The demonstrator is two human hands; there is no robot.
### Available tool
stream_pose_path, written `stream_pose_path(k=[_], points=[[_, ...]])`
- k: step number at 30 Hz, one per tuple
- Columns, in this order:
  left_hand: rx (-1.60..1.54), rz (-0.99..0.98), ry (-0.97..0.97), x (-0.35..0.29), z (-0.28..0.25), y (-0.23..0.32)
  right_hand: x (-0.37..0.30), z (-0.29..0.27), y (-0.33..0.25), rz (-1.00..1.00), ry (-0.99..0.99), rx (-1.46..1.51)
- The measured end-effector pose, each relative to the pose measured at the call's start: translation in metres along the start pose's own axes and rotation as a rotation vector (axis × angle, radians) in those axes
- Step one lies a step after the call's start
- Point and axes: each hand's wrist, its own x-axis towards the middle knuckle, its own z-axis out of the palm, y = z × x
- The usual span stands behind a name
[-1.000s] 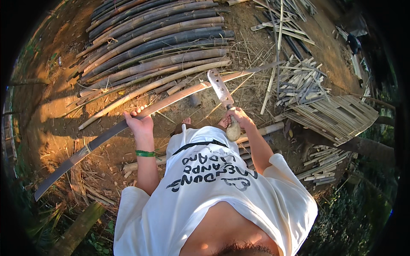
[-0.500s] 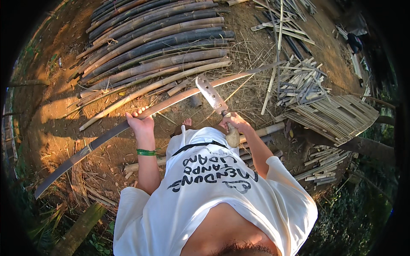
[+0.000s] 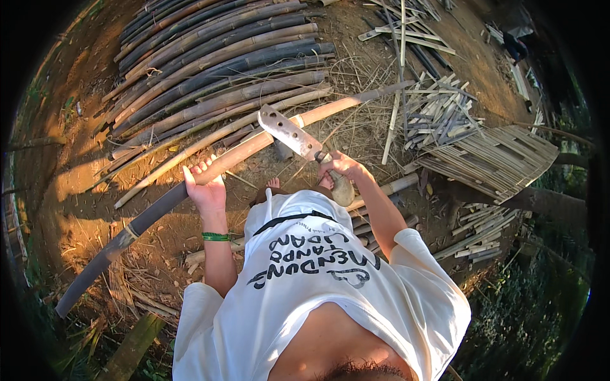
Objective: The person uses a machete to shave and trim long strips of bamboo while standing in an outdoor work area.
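Observation:
A long split bamboo length point(image 3: 244, 150) runs slantwise across in front of me, dark at its near left end and tan further along. My left hand point(image 3: 207, 190), with a green band at the wrist, is closed around it from below. In my right hand point(image 3: 343, 166) is the handle of a broad cleaver point(image 3: 293, 136) with several holes along its blade. The blade's front part overlaps the bamboo's middle from above; whether it touches cannot be told. Part of the handle, pale and bulbous, shows below my fingers.
Rows of bamboo poles point(image 3: 222, 70) lie on the ground ahead. To the right are a heap of short slats point(image 3: 438, 114), a slatted bamboo panel point(image 3: 495, 160) and stacked strips point(image 3: 480, 235). Bamboo lengths point(image 3: 397, 184) lie beside my right forearm.
The bamboo has turned, so more of its broad face shows. My right hand has shifted slightly left, bringing the cleaver's tip left across the bamboo. Both hands keep their hold.

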Motion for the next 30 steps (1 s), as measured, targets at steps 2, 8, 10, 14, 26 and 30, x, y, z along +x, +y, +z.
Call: stream_pose_path(k=[2,8,10,14,26,30], points=[[0.005,-0.004,-0.009,-0.005,-0.004,-0.002,0.018,-0.011,0.022,-0.042,0.121,0.208],[0.003,0.015,-0.070,-0.008,-0.020,-0.003,0.008,-0.019,0.020,-0.091,0.762,-0.454],[0.031,0.031,-0.081,-0.014,-0.016,-0.001,-0.008,-0.016,0.019,-0.109,0.836,-0.540],[0.122,0.064,-0.132,-0.014,0.005,0.006,-0.042,-0.004,-0.003,-0.082,0.933,-0.560],[0.187,0.197,-1.258,-0.043,0.170,0.076,-0.115,0.067,-0.114,-0.402,0.676,-0.514],[0.131,0.173,-1.269,-0.052,0.191,0.068,-0.103,0.060,-0.117,-0.523,0.795,-0.597]])
